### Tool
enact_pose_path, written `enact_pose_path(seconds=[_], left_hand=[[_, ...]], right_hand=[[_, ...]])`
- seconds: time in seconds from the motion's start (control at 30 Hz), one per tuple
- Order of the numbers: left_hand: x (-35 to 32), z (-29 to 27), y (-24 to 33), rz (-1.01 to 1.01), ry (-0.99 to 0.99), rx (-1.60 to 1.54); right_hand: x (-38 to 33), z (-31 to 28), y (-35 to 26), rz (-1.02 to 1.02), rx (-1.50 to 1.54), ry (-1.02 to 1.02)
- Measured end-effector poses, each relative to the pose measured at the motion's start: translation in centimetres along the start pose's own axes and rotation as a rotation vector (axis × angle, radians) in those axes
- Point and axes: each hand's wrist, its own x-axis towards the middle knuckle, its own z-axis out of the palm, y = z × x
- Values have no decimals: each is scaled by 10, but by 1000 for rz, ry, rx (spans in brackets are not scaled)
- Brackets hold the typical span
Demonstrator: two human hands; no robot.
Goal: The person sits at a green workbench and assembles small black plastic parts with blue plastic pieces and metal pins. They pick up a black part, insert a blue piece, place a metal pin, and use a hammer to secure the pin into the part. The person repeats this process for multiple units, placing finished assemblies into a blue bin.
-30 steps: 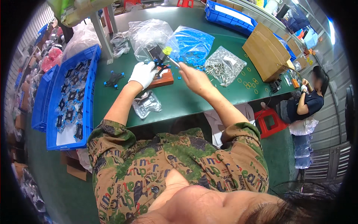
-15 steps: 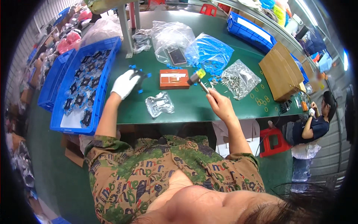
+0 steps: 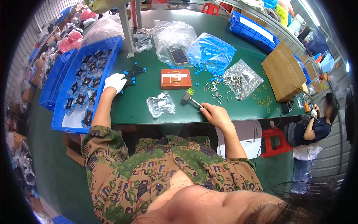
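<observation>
1. Change since half a second ago: your left hand (image 3: 115,82), in its white glove, has moved from bare table beside the blue tray (image 3: 63,98) onto the black plastic part (image 3: 133,74) with blue clips. Your right hand (image 3: 217,116) has dropped from above the scattered metal pins (image 3: 215,91) to the near edge of the table (image 3: 149,106).
2. Reading: the hammering looks paused; a new part seems to be coming in toward the orange fixture block (image 3: 176,78).
3. Left hand: fingers curled narrow on the edge of the black part, touching it. Whether it is truly gripped, I cannot tell.
4. Right hand: closed around the handle of the small hammer (image 3: 189,97). The hammer head, with its yellow-green face, rests on the table just below the orange block.
5. Nearby: a crumpled clear bag (image 3: 160,104) lies between your hands; a bag of blue clips (image 3: 212,52) sits beyond the block, with the pin bag (image 3: 242,78) to its right.
</observation>
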Motion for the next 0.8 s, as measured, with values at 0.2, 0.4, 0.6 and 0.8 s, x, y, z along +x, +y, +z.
enact_pose_path(seconds=[0.2,0.4,0.6,0.8], left_hand=[[65,9,-6,-73,161,-96],[85,6,3,-42,332,126],[43,6,19,251,692,-149],[-65,7,87,366,603,-450]], right_hand=[[2,2,-7,-4,-24,23],[3,7,-4,-15,-156,62],[16,4,-20,-101,-166,224],[56,36,-77,-176,-77,57]])
